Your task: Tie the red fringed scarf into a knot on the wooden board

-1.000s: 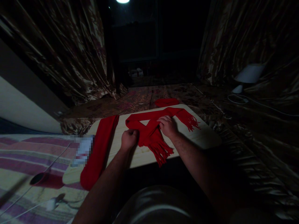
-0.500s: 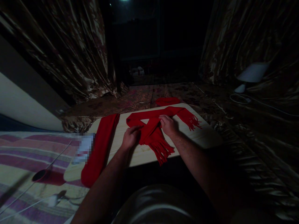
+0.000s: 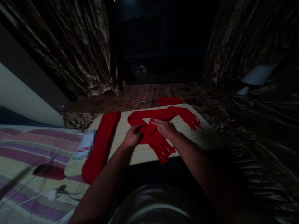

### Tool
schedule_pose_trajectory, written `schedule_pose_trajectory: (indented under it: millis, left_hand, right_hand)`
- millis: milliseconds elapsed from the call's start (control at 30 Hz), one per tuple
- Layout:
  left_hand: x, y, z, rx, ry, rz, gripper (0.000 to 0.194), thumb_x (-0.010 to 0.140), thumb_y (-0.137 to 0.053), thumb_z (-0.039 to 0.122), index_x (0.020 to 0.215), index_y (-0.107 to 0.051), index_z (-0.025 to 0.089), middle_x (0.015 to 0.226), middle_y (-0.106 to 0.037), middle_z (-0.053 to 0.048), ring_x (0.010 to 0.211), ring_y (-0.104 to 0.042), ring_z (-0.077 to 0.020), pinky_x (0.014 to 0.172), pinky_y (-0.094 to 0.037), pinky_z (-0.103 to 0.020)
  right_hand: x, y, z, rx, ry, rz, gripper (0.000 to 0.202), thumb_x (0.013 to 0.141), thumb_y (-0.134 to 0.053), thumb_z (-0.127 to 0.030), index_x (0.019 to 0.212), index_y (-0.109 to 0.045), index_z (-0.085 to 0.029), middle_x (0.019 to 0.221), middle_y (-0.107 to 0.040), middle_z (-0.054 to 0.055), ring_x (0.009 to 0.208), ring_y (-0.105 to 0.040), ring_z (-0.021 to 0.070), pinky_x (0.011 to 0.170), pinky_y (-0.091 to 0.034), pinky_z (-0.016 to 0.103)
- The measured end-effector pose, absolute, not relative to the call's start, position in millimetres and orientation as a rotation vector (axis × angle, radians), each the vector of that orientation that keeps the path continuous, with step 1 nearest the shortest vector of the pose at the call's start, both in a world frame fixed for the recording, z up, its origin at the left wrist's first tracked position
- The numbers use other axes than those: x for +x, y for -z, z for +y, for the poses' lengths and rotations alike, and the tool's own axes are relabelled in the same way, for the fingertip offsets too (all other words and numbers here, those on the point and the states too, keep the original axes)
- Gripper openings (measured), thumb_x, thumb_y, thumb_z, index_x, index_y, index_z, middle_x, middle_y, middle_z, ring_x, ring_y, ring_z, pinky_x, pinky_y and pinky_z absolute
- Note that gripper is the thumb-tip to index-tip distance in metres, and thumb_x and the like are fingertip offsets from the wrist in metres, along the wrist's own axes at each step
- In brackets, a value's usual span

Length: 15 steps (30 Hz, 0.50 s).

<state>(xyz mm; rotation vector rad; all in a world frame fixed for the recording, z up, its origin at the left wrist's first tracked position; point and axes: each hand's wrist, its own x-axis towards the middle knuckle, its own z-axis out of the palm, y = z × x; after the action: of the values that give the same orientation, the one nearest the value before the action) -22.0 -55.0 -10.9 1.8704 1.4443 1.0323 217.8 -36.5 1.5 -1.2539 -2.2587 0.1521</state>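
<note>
A red fringed scarf (image 3: 149,133) lies on a pale wooden table (image 3: 126,152), bent into a loop with one part crossing over the other. One fringed end hangs toward me at the table's near edge, while the other end spreads at the back right. My left hand (image 3: 132,136) is closed on the left edge of the crossing, fingertips on the cloth. Over the crossing from the right reaches my right hand (image 3: 164,128), its fingers pointing left and gripping the upper layer. A small part of the table shows through the loop.
A long folded red cloth (image 3: 100,149) lies across the table's left side beside a blurred white packet (image 3: 85,144). Behind the table is another red item (image 3: 169,101). A dark red cylinder (image 3: 50,171) and white cables rest on the striped bedding (image 3: 28,149). A lamp (image 3: 258,75) stands right.
My right hand has moved left across the scarf's crossing, and the gap in the loop looks smaller. My left hand stays at the left edge. The view has shifted slightly.
</note>
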Motion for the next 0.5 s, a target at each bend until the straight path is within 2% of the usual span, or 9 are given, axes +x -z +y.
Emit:
schedule_pose_trajectory:
  millis: [133, 333, 500]
  left_hand:
    - [-22.7, 7.2, -56.4, 1.832, -1.016, 1.469, 0.055, 0.074, -0.059, 0.027, 0.127, -0.069, 0.017, 0.127, -0.07, -0.009, 0.12, -0.062, -0.0284, 0.109, -0.045, -0.041]
    - [-23.3, 8.3, -55.5, 1.803, -1.006, 1.552, 0.046, 0.081, -0.056, 0.031, 0.124, -0.07, 0.019, 0.125, -0.071, -0.007, 0.118, -0.064, -0.0267, 0.107, -0.046, -0.039]
    - [-20.7, 9.0, -57.3, 1.855, -1.035, 1.556, 0.039, 0.087, -0.055, 0.035, 0.119, -0.072, 0.021, 0.12, -0.073, -0.007, 0.111, -0.067, -0.0236, 0.103, -0.05, -0.037]
  right_hand:
    - [219.7, -5.6, -39.4, -1.238, -0.115, -2.184, 0.051, 0.09, -0.051, -0.011, 0.134, -0.064, -0.036, 0.152, -0.05, -0.008, 0.124, -0.061, 0.0139, 0.107, -0.049, 0.027]
    - [219.6, -5.9, -37.3, -1.095, -0.096, -2.039, 0.048, 0.087, -0.049, -0.008, 0.128, -0.069, -0.024, 0.154, -0.048, 0.001, 0.134, -0.053, 0.0148, 0.114, -0.043, 0.028]
    - [223.4, 1.3, -31.1, -1.177, -0.128, -2.043, 0.042, 0.079, -0.05, -0.003, 0.106, -0.077, -0.021, 0.14, -0.062, 0.004, 0.126, -0.06, 0.0163, 0.111, -0.046, 0.03]
